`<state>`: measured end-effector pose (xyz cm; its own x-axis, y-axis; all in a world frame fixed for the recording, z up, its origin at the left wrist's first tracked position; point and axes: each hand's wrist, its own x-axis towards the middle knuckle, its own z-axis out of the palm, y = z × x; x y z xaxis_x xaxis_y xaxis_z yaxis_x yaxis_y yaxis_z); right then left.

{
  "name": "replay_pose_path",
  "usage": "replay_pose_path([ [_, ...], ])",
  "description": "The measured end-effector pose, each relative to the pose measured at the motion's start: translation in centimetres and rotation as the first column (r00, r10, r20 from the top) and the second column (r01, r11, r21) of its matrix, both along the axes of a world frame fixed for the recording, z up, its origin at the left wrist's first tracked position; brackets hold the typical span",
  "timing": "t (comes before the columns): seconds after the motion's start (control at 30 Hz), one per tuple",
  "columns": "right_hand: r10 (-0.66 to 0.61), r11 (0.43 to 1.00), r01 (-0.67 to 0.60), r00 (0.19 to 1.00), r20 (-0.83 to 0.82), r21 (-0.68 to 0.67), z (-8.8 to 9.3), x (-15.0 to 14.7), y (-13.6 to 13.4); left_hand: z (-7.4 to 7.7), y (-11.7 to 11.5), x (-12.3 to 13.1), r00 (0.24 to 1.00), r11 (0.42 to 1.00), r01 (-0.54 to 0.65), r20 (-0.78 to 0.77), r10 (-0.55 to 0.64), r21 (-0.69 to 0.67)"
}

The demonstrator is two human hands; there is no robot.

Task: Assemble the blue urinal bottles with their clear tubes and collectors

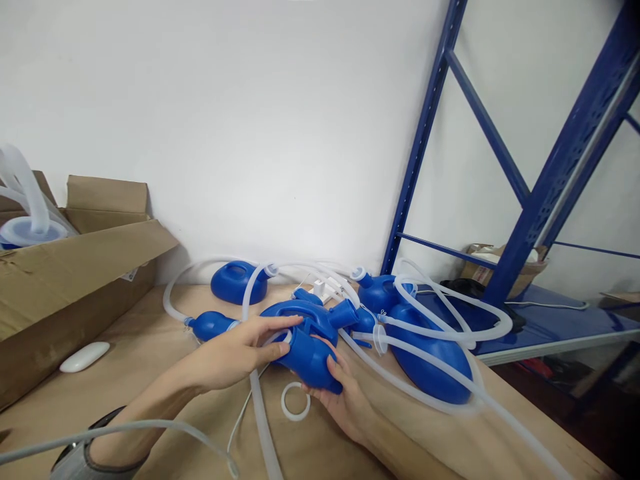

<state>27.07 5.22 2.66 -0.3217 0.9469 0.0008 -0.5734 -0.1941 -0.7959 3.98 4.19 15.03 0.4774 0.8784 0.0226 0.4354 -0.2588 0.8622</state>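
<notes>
My right hand (350,400) is wrapped around a blue cup-shaped urinal piece (309,363) from below and the right. At the open left end of that piece, my left hand (235,350) pinches a white ring (283,338) with thumb and fingers; the ring is partly hidden. Just behind both hands lies a blue urinal bottle (300,309) with a handle and an open neck (344,313). On the table below the piece rests a loose white ring (295,401).
More blue urinal bottles (233,283) (430,360) and white tubing (263,427) spread over the wooden table (190,427). An open cardboard box (90,260) stands left, near a white computer mouse (85,357). A power strip (330,290) lies behind; a blue metal rack (425,133) stands right.
</notes>
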Motion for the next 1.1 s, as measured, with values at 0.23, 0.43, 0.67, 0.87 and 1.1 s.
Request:
replay_pose_path([
  [0.23,0.011,1.0,-0.011,1.0,0.002,0.0,-0.1,0.0,-0.1,-0.4,0.9,1.7,0.987,0.982,-0.149,0.084,0.139,0.116],
  [0.43,0.02,0.998,-0.025,0.995,0.097,0.055,-0.4,0.3,-0.2,0.2,0.2,2.3,0.993,0.968,-0.102,-0.036,0.113,0.228],
  [0.67,0.001,0.994,-0.023,0.982,0.19,0.111,-0.7,-0.3,-1.0,-1.2,-0.3,3.6,1.0,0.975,0.018,0.017,-0.022,0.221],
  [0.87,-0.085,0.989,0.053,0.966,0.246,0.136,-2.3,-0.6,-1.2,-2.8,-0.8,4.9,0.934,0.997,-0.069,0.352,0.06,0.015],
  [1.1,-0.095,0.974,0.031,0.954,0.283,0.224,-2.7,0.6,-1.5,-2.7,-2.1,4.9,0.96,0.912,-0.002,0.257,-0.114,0.411],
])
